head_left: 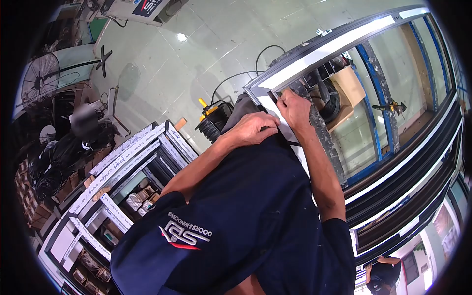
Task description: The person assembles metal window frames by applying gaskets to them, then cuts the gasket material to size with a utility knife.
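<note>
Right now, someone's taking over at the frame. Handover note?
Left hand: curled over the frame corner, grip unclear.
Right hand: fingertips at the corner's inner edge, grip unclear.
Frame lies flat in front of the person; a thin dark strip shows just below the hands.
Done: cannot tell from this view.
Left: probably this corner, since both hands are on it.
</note>
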`<action>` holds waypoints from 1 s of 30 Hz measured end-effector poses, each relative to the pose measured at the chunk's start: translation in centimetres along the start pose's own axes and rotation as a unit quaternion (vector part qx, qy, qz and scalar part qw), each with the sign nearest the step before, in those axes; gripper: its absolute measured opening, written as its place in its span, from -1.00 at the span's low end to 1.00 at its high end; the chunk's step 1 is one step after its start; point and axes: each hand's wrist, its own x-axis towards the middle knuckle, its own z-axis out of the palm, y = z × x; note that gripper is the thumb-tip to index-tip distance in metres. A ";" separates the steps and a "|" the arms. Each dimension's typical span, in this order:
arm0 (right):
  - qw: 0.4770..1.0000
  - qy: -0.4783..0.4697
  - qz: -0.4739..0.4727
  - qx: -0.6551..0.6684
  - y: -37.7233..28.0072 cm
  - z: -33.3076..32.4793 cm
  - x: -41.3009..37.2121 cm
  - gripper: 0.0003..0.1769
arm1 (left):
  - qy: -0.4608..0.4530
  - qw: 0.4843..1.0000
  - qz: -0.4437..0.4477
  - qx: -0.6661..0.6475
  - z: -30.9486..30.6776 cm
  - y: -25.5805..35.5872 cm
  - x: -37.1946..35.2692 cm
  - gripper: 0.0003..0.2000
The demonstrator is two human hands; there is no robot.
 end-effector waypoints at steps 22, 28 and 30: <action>0.940 0.155 0.247 0.177 1.8 -4.5 -6.1 -0.77 | 0.142 0.866 0.056 0.476 -0.9 0.2 9.2 -0.86; 0.864 0.296 0.274 0.302 2.3 -5.6 -12.0 -0.81 | 0.120 0.868 -0.038 0.481 0.3 -1.3 9.9 -0.86; 0.827 0.321 0.287 0.363 2.4 -5.9 -13.6 -0.83 | 0.094 0.868 -0.088 0.480 0.5 -1.2 9.9 -0.86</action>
